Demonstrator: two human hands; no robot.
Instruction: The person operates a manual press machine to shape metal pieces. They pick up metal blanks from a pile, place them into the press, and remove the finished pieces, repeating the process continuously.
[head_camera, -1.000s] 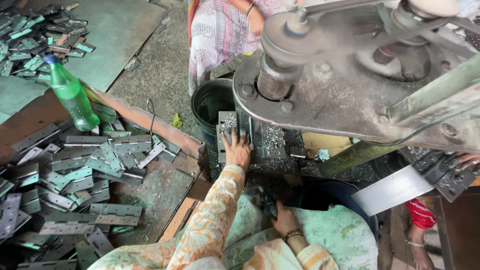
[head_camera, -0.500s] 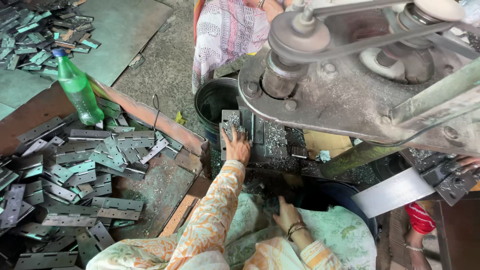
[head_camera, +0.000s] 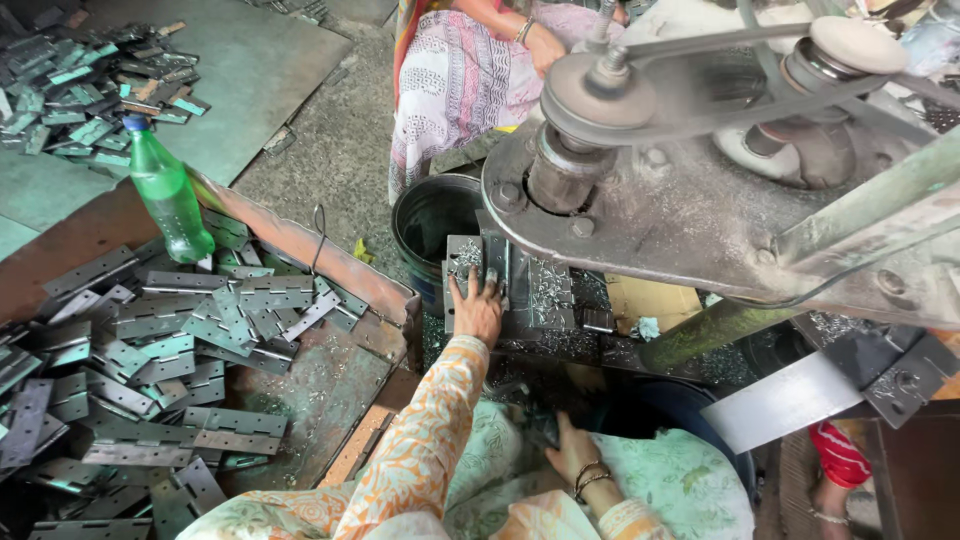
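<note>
My left hand (head_camera: 478, 308) lies flat, its grip open, pressing the metal hinge (head_camera: 490, 272) on the machine's table (head_camera: 560, 340) under the pulley (head_camera: 590, 100), while my right hand (head_camera: 572, 448) reaches low, its grip hidden.

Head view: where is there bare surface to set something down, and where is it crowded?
Bare: the grey sheet between the far hinge scatter and the other person's cloth; a rusty strip beside the near hinge pile. Crowded: the machine bed under the left hand.

One green bottle (head_camera: 168, 195), one black bucket (head_camera: 432, 225), perhaps dozens of hinges (head_camera: 180, 340).
</note>
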